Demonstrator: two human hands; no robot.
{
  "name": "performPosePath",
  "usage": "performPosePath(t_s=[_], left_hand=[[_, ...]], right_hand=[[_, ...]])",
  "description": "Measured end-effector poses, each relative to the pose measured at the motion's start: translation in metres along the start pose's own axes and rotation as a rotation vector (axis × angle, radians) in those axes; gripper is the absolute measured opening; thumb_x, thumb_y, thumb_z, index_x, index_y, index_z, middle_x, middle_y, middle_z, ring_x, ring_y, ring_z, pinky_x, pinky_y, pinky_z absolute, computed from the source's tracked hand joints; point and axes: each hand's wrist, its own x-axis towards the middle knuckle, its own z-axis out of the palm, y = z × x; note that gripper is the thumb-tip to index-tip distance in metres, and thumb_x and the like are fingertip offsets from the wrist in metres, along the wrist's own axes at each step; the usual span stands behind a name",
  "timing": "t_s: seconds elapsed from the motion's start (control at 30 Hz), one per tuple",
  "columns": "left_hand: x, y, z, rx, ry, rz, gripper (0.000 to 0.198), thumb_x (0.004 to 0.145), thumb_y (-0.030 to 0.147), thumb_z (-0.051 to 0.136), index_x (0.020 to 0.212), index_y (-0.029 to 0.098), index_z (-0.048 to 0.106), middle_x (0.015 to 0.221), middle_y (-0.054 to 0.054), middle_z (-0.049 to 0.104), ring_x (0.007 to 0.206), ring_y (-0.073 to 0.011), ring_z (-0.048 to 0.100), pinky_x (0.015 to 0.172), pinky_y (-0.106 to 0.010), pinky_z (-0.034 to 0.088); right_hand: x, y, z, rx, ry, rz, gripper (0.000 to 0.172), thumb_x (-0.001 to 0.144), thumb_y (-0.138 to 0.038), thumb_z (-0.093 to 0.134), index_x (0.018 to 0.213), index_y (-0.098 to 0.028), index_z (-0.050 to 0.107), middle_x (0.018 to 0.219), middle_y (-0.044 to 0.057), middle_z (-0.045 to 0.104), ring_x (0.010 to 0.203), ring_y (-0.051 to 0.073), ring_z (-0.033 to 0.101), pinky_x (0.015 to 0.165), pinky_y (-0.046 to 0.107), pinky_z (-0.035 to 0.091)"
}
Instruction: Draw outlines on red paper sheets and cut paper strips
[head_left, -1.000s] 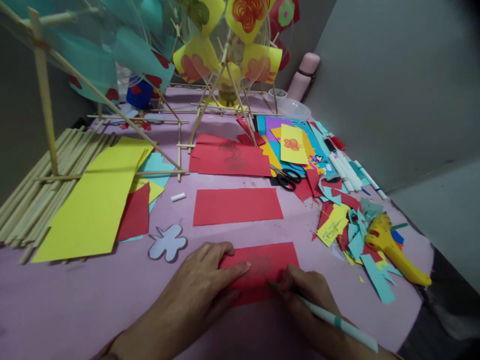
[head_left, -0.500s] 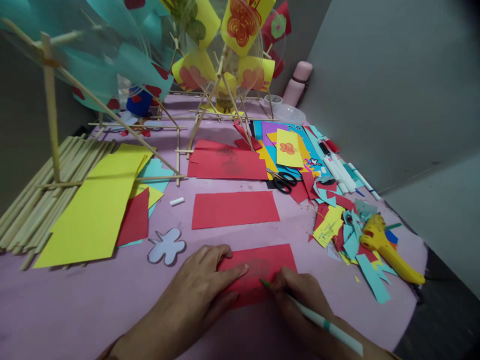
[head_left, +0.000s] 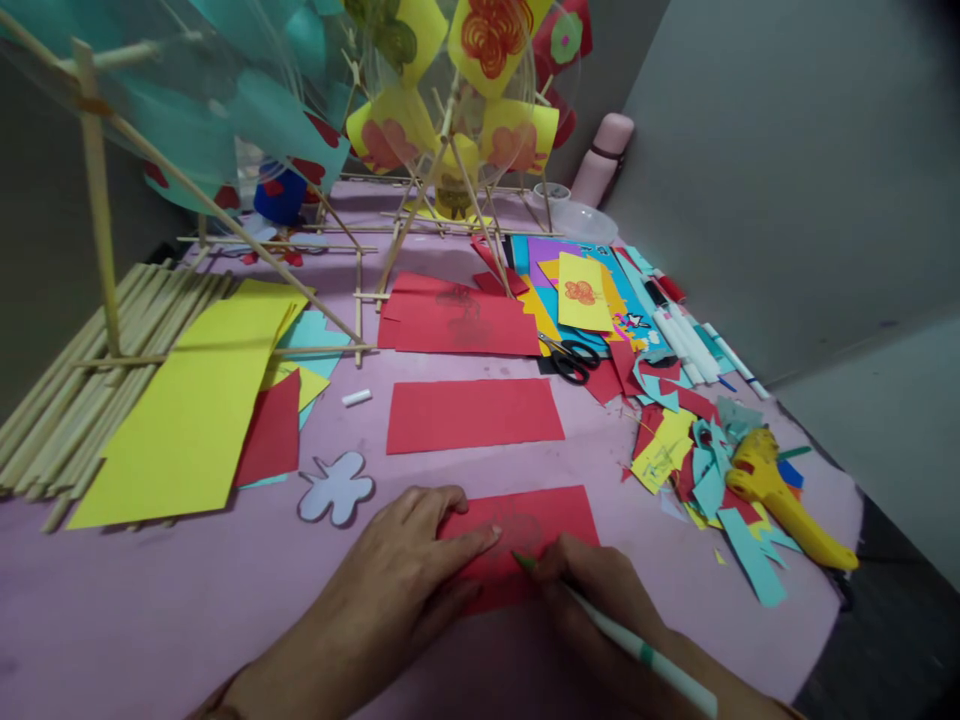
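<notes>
Left hand (head_left: 409,560): looks bare, slim-fingered
Left thumbnail (head_left: 496,533): looks short, rounded
Left wristwear (head_left: 217,698): shows reddish-brown, narrow, curves round the forearm; sleeve or bracelet, too dim to tell
Right hand (head_left: 600,590): looks bare
Right wristwear (head_left: 787,711): shows as a brownish sliver

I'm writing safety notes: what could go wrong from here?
The left hand rests on the nearest red paper, one fingertip by the faint drawing, and might smudge it. If that paper shifts, the green marker in the right hand could skid. The yellow glue gun lies near the edge of the table and might get knocked off.
</notes>
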Motion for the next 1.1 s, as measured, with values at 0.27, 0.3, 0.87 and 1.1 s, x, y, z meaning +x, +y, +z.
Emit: performPosePath(t_s=[0.27,0.3,0.87,1.1], left_hand=[[0.002,0.000,-0.001,0.001,0.001,-0.007,0.038,0.089,0.027,0.054,0.126,0.034,0.052,0.118,-0.009,0.050,0.101,-0.0267,0.048,0.079,-0.044,0.045],[0.002,0.000,-0.001,0.003,0.006,-0.006,0.037,0.089,0.028,0.054,0.126,0.034,0.052,0.118,-0.009,0.051,0.100,-0.0266,0.049,0.079,-0.043,0.045],[0.003,0.003,-0.005,-0.003,-0.026,-0.026,0.037,0.090,0.027,0.053,0.126,0.034,0.052,0.118,-0.010,0.052,0.100,-0.0269,0.049,0.080,-0.043,0.044],[0.003,0.003,-0.004,-0.009,-0.021,-0.022,0.036,0.090,0.028,0.053,0.126,0.033,0.052,0.117,-0.010,0.052,0.099,-0.0258,0.050,0.080,-0.043,0.044]], right_hand=[[0.002,0.001,0.002,-0.081,-0.054,0.072,0.017,0.082,-0.021,0.042,0.069,-0.022,0.053,0.052,-0.005,0.058,0.041,0.011,0.050,0.042,0.019,0.032],[0.001,0.002,0.003,-0.085,-0.059,0.071,0.017,0.082,-0.021,0.042,0.070,-0.022,0.054,0.052,-0.005,0.058,0.041,0.011,0.050,0.042,0.019,0.032],[0.005,-0.001,0.005,-0.120,-0.086,-0.031,0.017,0.072,-0.011,0.041,0.064,-0.020,0.053,0.051,-0.004,0.057,0.041,0.010,0.048,0.042,0.018,0.032],[0.005,-0.003,0.004,-0.099,-0.092,-0.056,0.018,0.072,-0.011,0.041,0.062,-0.021,0.054,0.049,-0.003,0.058,0.039,0.011,0.048,0.039,0.019,0.032]])
